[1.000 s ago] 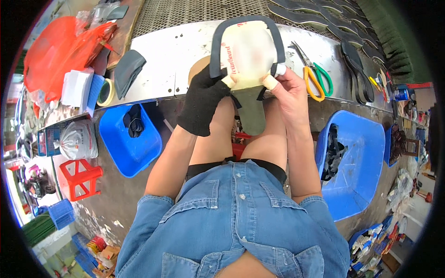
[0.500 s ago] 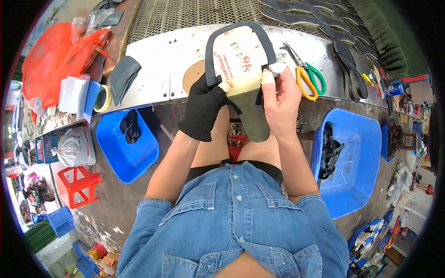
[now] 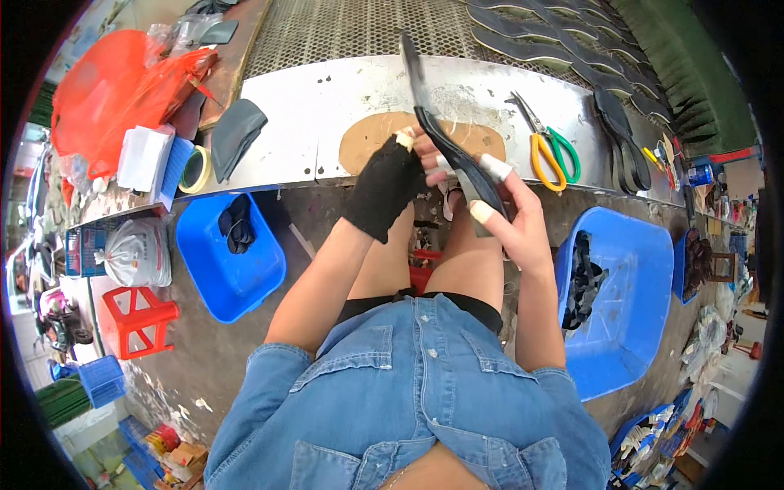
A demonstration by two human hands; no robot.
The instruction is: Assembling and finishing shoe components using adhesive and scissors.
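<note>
A dark shoe insole (image 3: 431,122) is turned nearly edge-on above the near edge of the metal bench, its long upper end tilted up and to the left. My right hand (image 3: 514,208), with white tape on its fingertips, grips the lower end between thumb and fingers. On the other side, my left hand (image 3: 388,180) wears a black fingerless glove. Its bare fingers are stretched towards the insole's middle, and whether they touch it is unclear. Behind the insole, a brown sole-shaped board (image 3: 367,139) lies on the bench.
Scissors (image 3: 545,147) with yellow and green handles lie right of the board, near stacked dark soles (image 3: 618,135). Below the bench stand blue tubs, left (image 3: 224,282) and right (image 3: 629,327). Tape (image 3: 194,170), dark pieces (image 3: 238,135) and a red bag (image 3: 102,106) sit left. More soles (image 3: 523,45) rest on mesh.
The insole has turned from showing its cream underside to nearly edge-on. My left hand no longer pinches its edge; its fingers have straightened. My right hand has moved lower along the insole.
</note>
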